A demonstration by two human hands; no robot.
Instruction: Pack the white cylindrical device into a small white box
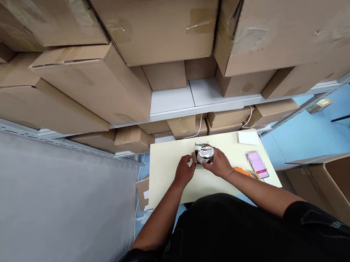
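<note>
While both hands meet at mid-table: lines below taken from the head view only

Left hand (185,169): curled against the left side of a small brown carton (195,157), fingertips on its near edge; looks like a steadying hold, so the carton cannot slide

Right hand (219,163): wrapped round the right and near side of a shiny round metal item (204,153); fingers closed on it, thumb side toward the left hand

Metal item: between the two sets of fingers, just beyond the fingertips, seated in or on the carton; which of the two cannot be told

Pointing: round face turned up toward the camera; long axis seemingly upright, though too small to be sure

Why held so: judged as one hand bracing the carton while the other guides the item, keeping both centred close to the body

Table (167,166): pale yellow top, under both wrists

Right of right hand: pink phone (258,164), blurred, well apart from the fingers; orange thing (241,170) just beside the right forearm, partly hidden

Beyond right fingers: white card (248,137) at the far corner

Beyond both hands: shelves (172,113) stacked with boxes (160,21); white cable (199,130) hanging behind the table

Far right: open carton on blue floor (345,177)
</note>
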